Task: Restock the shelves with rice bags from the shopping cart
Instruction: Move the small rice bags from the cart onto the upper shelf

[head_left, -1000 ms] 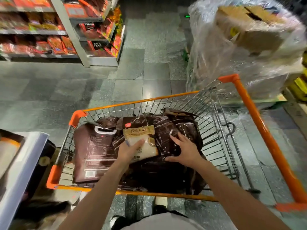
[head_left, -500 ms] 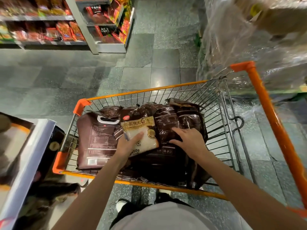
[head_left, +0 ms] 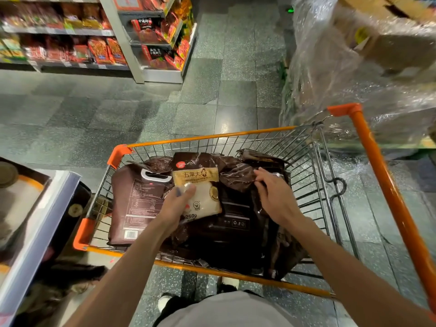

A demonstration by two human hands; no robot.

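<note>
An orange-rimmed wire shopping cart [head_left: 212, 137] stands in front of me, holding several dark brown rice bags. My left hand [head_left: 175, 206] grips a small brown rice bag with a clear window [head_left: 200, 185], lifted slightly above the pile. To its left lies a large brown bag with a white handle [head_left: 134, 204]. My right hand [head_left: 274, 197] pinches the crinkled top of another dark brown rice bag [head_left: 238, 175] in the middle of the cart.
A shelf unit of red snack packets [head_left: 101, 50] stands across the aisle at the back left. A plastic-wrapped pallet of cardboard boxes [head_left: 354, 67] rises at the right behind the cart. A low display edge [head_left: 40, 232] sits close on my left. Grey tiled floor lies between.
My left hand has raised the small windowed bag a little. My right hand has shifted up and curled onto the top of the dark bag. The view has tilted down slightly.
</note>
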